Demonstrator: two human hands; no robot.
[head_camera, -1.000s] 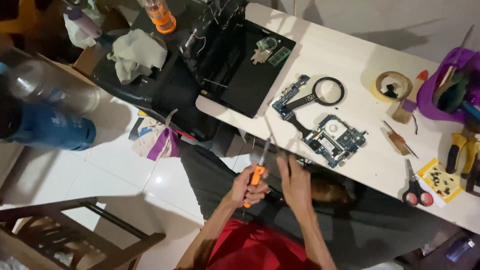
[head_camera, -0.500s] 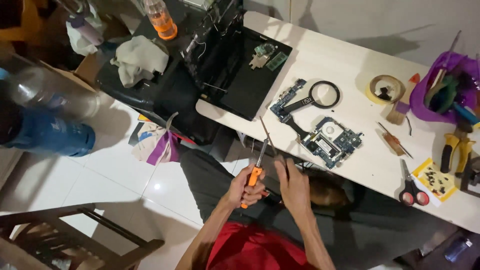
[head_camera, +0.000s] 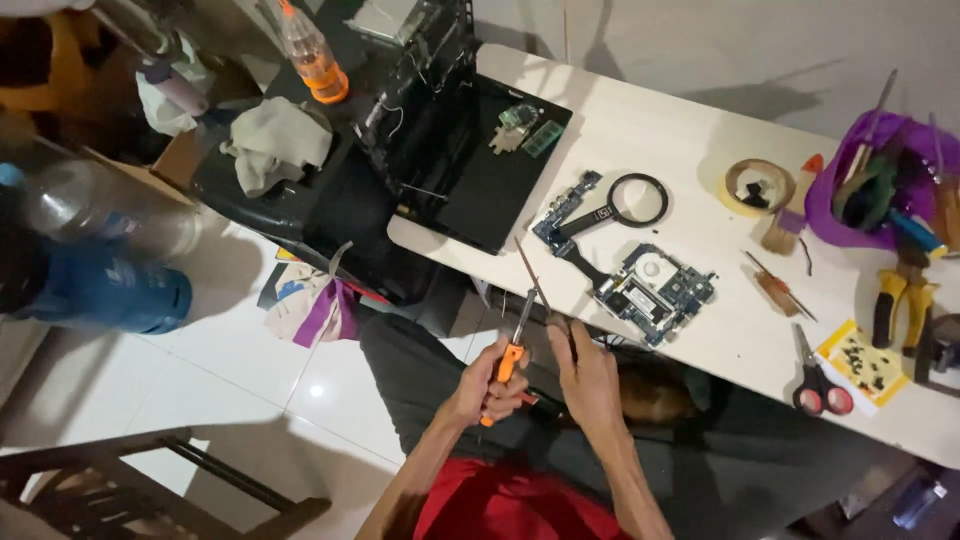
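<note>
Orange and black, the screwdriver (head_camera: 512, 352) sits in the left hand (head_camera: 487, 385). The fingers (head_camera: 505, 392) of that hand are curled tight around the orange handle. Its thin metal shaft points up and away from the fingers, toward the near edge of the white desk (head_camera: 640, 130). So the long way of the tool runs from the lap up to the desk.

Just to the right is the right hand (head_camera: 588, 382). The two hands are close together, almost touching. The right fingers (head_camera: 562, 338) reach up near the shaft of the tool and seem to pinch something small and dark, but it is too tiny to tell what. I cannot tell if those fingers are shut all the way.

Both hands are over the lap, below the desk edge and not on the desk. Up past the fingertips lies a blue circuit board (head_camera: 655, 290), close to the desk edge. A black magnifying glass (head_camera: 628, 205) lies a bit farther up. Far off to the right of the fingers are scissors (head_camera: 815, 375) and yellow pliers (head_camera: 900, 300). Left of the fingers there is open white floor (head_camera: 240, 380), with lots of room.
</note>
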